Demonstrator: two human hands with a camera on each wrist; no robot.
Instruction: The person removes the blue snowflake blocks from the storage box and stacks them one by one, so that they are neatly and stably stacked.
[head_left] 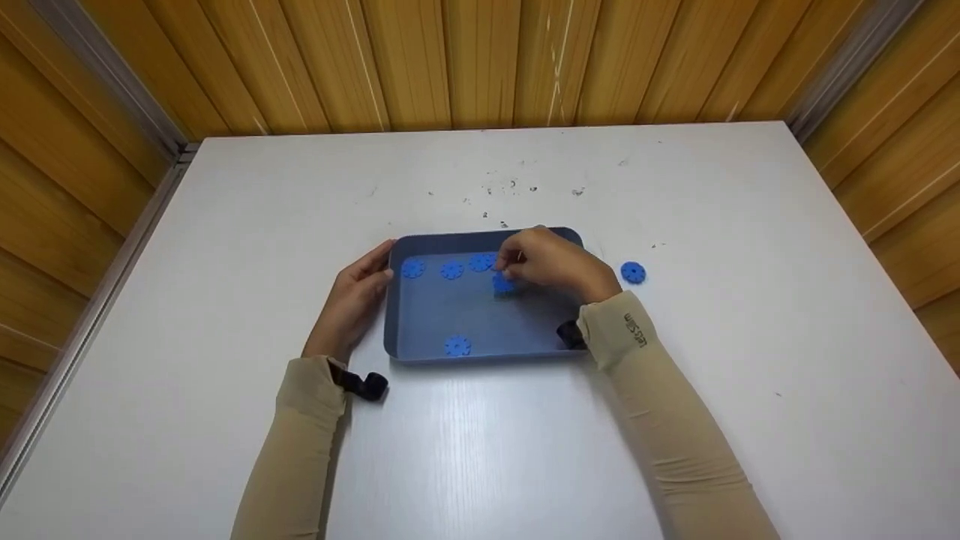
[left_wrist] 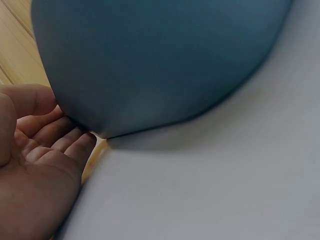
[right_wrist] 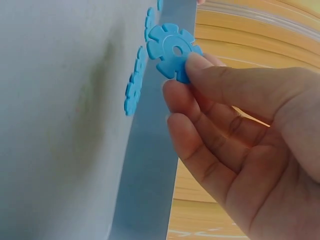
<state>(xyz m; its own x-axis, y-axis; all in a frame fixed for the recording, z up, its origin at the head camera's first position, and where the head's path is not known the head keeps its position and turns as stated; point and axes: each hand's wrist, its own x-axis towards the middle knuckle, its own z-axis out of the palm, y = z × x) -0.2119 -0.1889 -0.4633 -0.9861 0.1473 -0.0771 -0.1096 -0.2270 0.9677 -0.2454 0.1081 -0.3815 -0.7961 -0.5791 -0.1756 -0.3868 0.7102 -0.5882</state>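
A grey-blue rectangular tray (head_left: 420,315) lies on the table. My left hand (head_left: 351,300) holds its left side, with the thumb at the rim; in the left wrist view, fingertips (left_wrist: 85,147) meet the tray's outer wall (left_wrist: 150,70). Over the tray, my right hand (head_left: 555,259) pinches a blue notched building disc (right_wrist: 170,47) between thumb and fingers. That disc (head_left: 502,284) is tilted, above the tray floor. Several similar discs (head_left: 451,270) lie in a row along the far side of the tray, the rightmost partly hidden by my right hand. Another disc (head_left: 457,346) lies near the front wall.
One blue disc (head_left: 633,272) lies on the white table (head_left: 225,420), right of the tray. Dark marks (head_left: 513,184) spot the tabletop behind the tray. Wood-patterned panels (head_left: 480,64) stand along the back and both sides.
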